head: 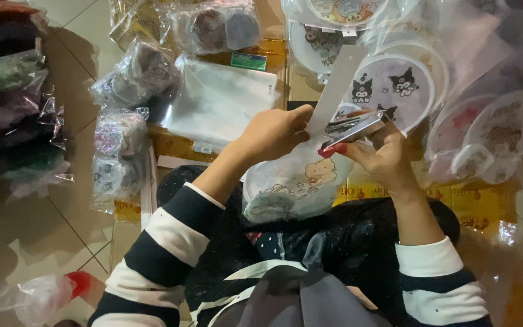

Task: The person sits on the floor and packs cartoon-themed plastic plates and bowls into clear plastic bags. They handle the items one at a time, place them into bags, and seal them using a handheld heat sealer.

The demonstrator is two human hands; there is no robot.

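Note:
My left hand pinches the top edge of a clear plastic bag that holds a round item printed with cartoon bears; the bag rests on my lap. A long white paper strip rises from between my two hands. My right hand, with red nails, grips a shiny metallic flat object at the bag's opening. Both sleeves are striped black and white.
A stack of empty clear bags lies ahead on flattened cardboard. Round cartoon-printed items in plastic are piled at the right. Bagged round items sit to the left, dark packaged goods at the far left. Tiled floor surrounds.

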